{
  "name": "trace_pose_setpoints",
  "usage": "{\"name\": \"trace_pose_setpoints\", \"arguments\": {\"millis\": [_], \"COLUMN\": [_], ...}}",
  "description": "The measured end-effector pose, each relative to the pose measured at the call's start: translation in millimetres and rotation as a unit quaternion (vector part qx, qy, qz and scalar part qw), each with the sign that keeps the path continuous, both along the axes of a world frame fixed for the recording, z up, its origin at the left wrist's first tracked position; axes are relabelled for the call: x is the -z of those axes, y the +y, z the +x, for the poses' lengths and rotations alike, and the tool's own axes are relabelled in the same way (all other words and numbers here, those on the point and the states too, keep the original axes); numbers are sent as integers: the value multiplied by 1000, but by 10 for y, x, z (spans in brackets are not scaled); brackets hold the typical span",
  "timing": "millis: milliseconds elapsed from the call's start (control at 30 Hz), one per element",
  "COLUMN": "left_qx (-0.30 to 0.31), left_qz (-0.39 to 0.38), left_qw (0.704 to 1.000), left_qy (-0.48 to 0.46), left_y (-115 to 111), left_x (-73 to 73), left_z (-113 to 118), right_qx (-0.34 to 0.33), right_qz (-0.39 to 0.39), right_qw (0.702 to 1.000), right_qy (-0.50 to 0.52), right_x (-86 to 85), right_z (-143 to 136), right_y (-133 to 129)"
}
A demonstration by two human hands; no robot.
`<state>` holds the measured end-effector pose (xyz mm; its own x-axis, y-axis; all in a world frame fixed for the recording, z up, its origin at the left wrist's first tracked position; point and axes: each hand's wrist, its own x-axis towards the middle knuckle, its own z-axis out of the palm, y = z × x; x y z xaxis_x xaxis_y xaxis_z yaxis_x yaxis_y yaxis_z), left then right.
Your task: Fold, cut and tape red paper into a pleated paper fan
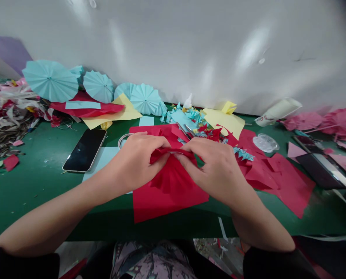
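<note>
Red pleated paper, centre of frame, over red sheet; left hand and right hand pinch its upper edge, thumbs close together. Pleats could slip if pinch loosens, tear if hands pull unevenly; hard pressing might crease folds askew.

wall: pale grey, streaked by reflected light | table: green | floor: littered

In the centre, the left hand and right hand pinch pleated red paper above a red sheet. Blue paper fans (pleated too) stand upper left; a dark-screened phone lies left of centre.
</note>
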<state>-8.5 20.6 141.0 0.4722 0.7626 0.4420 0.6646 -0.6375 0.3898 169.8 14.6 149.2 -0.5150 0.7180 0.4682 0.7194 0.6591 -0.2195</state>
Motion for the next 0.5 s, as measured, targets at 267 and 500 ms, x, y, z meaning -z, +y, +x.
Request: {"name": "trace_pose_setpoints", "arguments": {"millis": [267, 500], "left_qx": [-9, 12], "left_qz": [33, 29], "left_qw": [999, 999], "left_qy": [-10, -17], "left_y": [-30, -47], "left_x": [-16, -2], "left_z": [22, 23], "right_qx": [-1, -1], "right_qz": [1, -3], "right_qw": [1000, 1000], "right_qy": [7, -7], "right_x": [7, 34], "right_z": [0, -24], "right_y": [-13, -10]}}
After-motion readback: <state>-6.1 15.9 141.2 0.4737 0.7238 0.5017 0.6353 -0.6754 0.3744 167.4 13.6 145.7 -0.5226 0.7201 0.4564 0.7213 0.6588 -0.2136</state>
